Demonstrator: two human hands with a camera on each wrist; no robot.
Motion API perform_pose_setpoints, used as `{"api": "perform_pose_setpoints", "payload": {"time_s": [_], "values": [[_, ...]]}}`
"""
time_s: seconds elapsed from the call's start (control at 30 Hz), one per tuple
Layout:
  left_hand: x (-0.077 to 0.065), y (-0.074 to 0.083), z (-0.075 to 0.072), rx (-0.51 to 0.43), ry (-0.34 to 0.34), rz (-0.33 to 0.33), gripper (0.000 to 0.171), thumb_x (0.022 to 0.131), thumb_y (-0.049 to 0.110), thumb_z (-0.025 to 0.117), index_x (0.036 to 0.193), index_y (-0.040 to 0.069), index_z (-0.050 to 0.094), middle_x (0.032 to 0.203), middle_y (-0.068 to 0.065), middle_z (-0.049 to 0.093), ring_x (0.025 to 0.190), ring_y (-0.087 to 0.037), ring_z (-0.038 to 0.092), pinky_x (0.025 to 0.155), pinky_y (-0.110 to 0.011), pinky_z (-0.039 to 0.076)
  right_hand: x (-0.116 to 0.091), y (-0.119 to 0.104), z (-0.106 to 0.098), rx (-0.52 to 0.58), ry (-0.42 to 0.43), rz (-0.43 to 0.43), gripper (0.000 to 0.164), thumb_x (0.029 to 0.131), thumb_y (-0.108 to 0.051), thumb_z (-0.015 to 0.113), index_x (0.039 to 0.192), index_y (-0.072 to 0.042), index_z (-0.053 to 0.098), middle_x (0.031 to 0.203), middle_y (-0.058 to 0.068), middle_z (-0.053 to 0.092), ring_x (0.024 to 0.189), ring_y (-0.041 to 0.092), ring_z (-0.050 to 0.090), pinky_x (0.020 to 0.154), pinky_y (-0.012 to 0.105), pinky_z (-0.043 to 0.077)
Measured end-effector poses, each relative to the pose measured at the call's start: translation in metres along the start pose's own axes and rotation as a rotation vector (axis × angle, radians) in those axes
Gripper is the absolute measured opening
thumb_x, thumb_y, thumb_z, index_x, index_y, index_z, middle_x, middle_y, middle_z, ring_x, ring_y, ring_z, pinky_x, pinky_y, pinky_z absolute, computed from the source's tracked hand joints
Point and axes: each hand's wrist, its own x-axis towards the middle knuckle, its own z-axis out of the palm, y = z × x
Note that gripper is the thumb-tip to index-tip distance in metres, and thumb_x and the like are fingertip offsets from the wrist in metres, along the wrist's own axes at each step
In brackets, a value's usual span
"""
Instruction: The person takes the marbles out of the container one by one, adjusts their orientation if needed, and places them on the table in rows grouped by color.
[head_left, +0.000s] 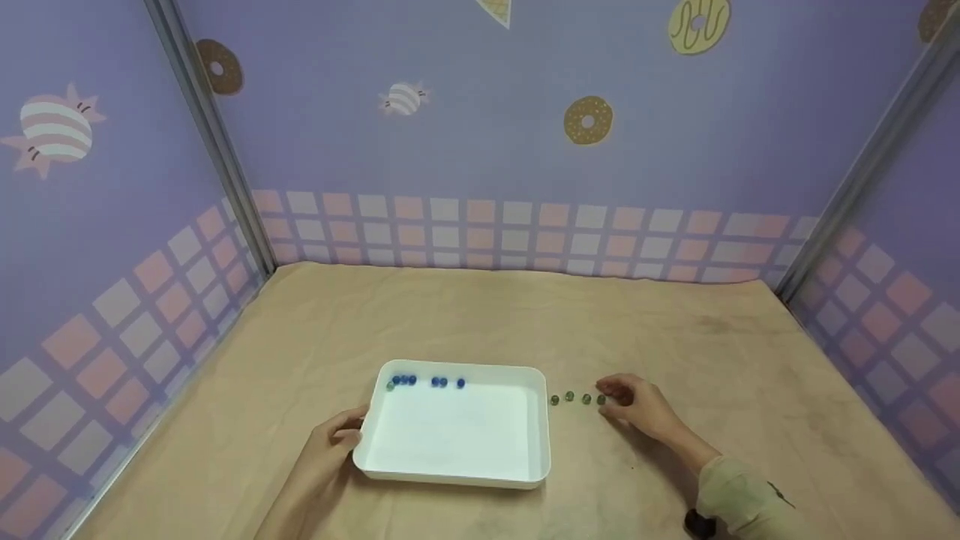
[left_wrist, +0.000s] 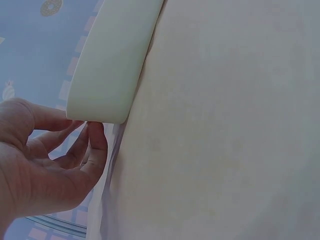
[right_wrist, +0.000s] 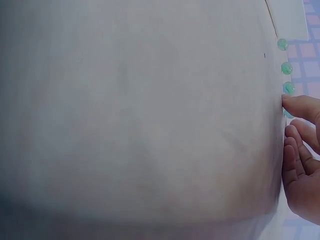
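A shallow white tray [head_left: 457, 442] lies on the cloth-covered table. The fingertips of my left hand [head_left: 339, 435] hold its left wall, bent against the outside near the rim. Inside, along the far edge, sit several blue glass marbles [head_left: 460, 383], with a pale green marble [head_left: 391, 387] in the far left corner. Outside to the right, green marbles [head_left: 570, 396] form a short row. At the right end of that row, the thumb and index finger of my right hand [head_left: 637, 405] pinch the last green marble [head_left: 601, 400], partly hidden by the thumb in the right wrist view.
A tan cloth [head_left: 480, 315] with creases covers the table. Purple walls [head_left: 480, 135] with printed sweets and checks enclose its back and sides, joined by metal corner posts [head_left: 214, 142]. A dark wristband [head_left: 699, 524] shows below the right sleeve [head_left: 739, 495].
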Motion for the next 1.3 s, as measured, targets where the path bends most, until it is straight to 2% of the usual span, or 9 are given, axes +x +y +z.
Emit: {"api": "perform_pose_setpoints", "payload": {"time_s": [0.3, 0.67, 0.93, 1.1, 1.3], "values": [[-0.0012, 0.0033, -0.0006, 0.002, -0.023, -0.017, 0.043, 0.097, -0.002, 0.047, 0.139, -0.003, 0.052, 0.129, -0.023, 0.058, 0.116, -0.03, 0.055, 0.096, -0.037, 0.049, -0.0001, -0.0018, 0.0019, -0.011, 0.029, 0.027, 0.038, 0.083, -0.01, 0.078, 0.119, -0.008, 0.068, 0.115, 0.007, 0.07, 0.103, 0.019, 0.064, 0.088, 0.034, 0.052], [-0.0003, 0.0035, -0.0029, 0.023, -0.011, -0.014, 0.043, 0.096, -0.002, 0.047, 0.138, -0.002, 0.053, 0.126, -0.021, 0.06, 0.114, -0.03, 0.057, 0.092, -0.036, 0.05, 0.0012, -0.0036, 0.0038, -0.032, 0.032, 0.051, 0.038, 0.083, -0.008, 0.077, 0.12, -0.01, 0.068, 0.116, 0.005, 0.07, 0.103, 0.017, 0.063, 0.089, 0.034, 0.052], [-0.0017, 0.0035, -0.0006, 0.061, -0.004, -0.022, 0.042, 0.097, 0.0, 0.047, 0.138, -0.001, 0.053, 0.127, -0.021, 0.061, 0.119, -0.033, 0.056, 0.102, -0.05, 0.046, -0.0022, -0.0038, 0.0045, -0.038, 0.033, 0.059, 0.038, 0.082, -0.008, 0.077, 0.12, -0.009, 0.068, 0.117, 0.006, 0.07, 0.105, 0.019, 0.064, 0.09, 0.034, 0.052], [-0.0024, 0.0041, -0.0004, 0.057, -0.006, -0.018, 0.042, 0.097, 0.0, 0.046, 0.138, 0.0, 0.053, 0.127, -0.021, 0.06, 0.12, -0.033, 0.055, 0.103, -0.051, 0.045, -0.0019, -0.004, 0.0037, -0.029, 0.025, 0.06, 0.038, 0.083, -0.009, 0.077, 0.12, -0.009, 0.067, 0.116, 0.007, 0.069, 0.104, 0.019, 0.062, 0.088, 0.032, 0.051], [-0.0029, 0.0053, -0.0003, 0.067, -0.003, 0.0, 0.042, 0.097, 0.001, 0.046, 0.138, 0.001, 0.054, 0.127, -0.019, 0.06, 0.119, -0.031, 0.055, 0.102, -0.05, 0.046, -0.0007, -0.0047, 0.0032, -0.028, 0.025, 0.045, 0.038, 0.083, -0.008, 0.077, 0.12, -0.007, 0.067, 0.116, 0.009, 0.069, 0.104, 0.021, 0.063, 0.089, 0.037, 0.052]]}}
